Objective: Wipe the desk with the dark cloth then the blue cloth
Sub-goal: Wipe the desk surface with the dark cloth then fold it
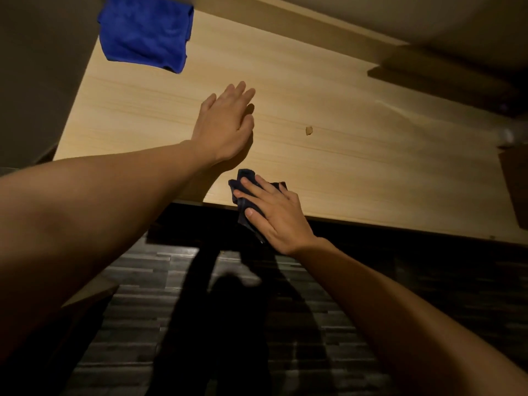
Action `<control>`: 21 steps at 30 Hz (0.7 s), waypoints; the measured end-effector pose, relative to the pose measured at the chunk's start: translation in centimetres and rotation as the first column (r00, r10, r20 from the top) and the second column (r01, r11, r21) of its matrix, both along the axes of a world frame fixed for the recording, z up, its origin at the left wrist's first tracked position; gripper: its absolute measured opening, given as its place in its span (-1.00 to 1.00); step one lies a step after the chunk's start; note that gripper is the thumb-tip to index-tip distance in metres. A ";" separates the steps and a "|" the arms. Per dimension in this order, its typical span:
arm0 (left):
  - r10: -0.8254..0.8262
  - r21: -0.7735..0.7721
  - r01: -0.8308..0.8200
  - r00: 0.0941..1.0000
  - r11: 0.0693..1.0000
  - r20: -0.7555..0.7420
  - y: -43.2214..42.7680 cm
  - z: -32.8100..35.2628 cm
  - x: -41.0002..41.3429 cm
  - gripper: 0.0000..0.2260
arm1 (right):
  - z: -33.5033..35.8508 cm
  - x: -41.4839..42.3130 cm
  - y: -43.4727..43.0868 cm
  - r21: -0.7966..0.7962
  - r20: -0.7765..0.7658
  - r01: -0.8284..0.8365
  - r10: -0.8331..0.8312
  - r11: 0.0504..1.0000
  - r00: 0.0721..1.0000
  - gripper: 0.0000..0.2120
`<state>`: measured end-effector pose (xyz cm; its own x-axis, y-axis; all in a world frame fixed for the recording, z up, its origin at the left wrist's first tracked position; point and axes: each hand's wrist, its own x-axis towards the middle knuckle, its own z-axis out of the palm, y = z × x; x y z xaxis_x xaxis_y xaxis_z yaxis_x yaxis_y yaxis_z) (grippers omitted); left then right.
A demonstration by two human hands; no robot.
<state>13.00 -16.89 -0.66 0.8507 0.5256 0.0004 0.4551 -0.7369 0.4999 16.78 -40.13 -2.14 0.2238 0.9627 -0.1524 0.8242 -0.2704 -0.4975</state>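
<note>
A light wooden desk (357, 115) fills the upper half of the view. My right hand (274, 212) lies at the desk's front edge, pressed onto a small dark cloth (244, 181), part of which hangs over the edge. My left hand (224, 124) rests flat on the desk top with fingers together and holds nothing. A blue cloth (145, 32) lies folded at the far left corner of the desk, well beyond my left hand.
A small tan crumb (308, 130) sits on the desk right of my left hand. A dark shelf or box (445, 78) stands at the back right. A wall borders the desk's left side. Dark plank flooring (160, 295) lies below.
</note>
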 end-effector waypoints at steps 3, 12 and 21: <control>-0.043 -0.007 0.042 0.997 0.999 -0.059 -1.3 -0.1 1.8 -0.45 | 1.0 -0.6 -1.4 -0.021 -0.191 0.072 -0.075 0.997 0.979 -0.55; 0.063 0.111 -0.033 0.959 0.993 -0.277 -3.0 -2.0 3.6 -0.30 | 5.7 6.6 0.2 -0.194 -0.715 0.630 -0.548 0.752 0.434 -0.67; 0.116 0.171 -0.064 0.942 0.983 -0.316 -3.1 -2.4 4.4 -0.33 | 5.8 24.9 11.8 0.118 -0.144 0.284 -0.266 0.952 0.953 -0.55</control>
